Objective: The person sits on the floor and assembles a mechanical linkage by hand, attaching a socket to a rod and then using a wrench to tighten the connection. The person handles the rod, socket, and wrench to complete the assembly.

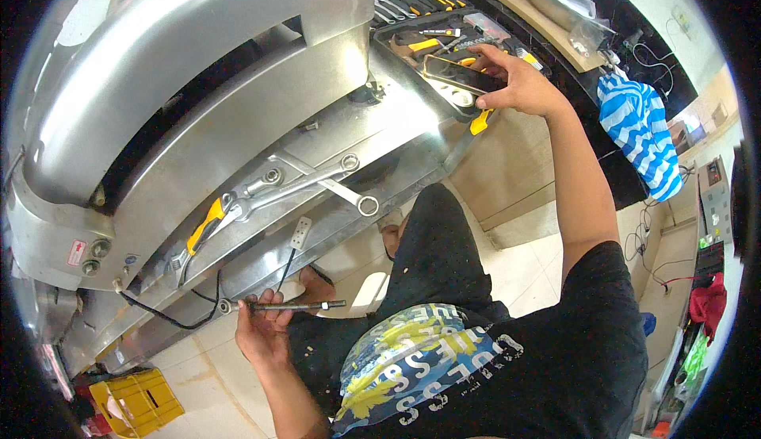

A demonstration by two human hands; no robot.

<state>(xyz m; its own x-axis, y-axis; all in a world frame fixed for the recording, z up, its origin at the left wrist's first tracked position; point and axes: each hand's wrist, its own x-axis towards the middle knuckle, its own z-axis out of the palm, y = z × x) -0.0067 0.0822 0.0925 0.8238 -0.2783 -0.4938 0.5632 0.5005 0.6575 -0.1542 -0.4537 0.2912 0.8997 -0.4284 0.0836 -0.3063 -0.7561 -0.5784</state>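
Observation:
My left hand [265, 337], low on the left, has its fingers closed round a long dark metal rod [305, 306] with a round eye at its left end. Up at the right, my right hand [519, 82] grips a dark flat phone [460, 74] by its edges, above an open tool case [386, 36]. Between the hands, several tools lie on the steel ledge of a machine. Among them are an adjustable wrench with a yellow-black handle [208, 223] and a combination wrench [337, 191] crossing another long wrench [305, 183].
The big curved steel machine [214, 66] fills the left. A white power strip [300, 233] with a black cable hangs below the ledge. On the floor stands a yellow crate [136, 403]. A blue-white striped cloth [638, 134] hangs at the right of the black counter.

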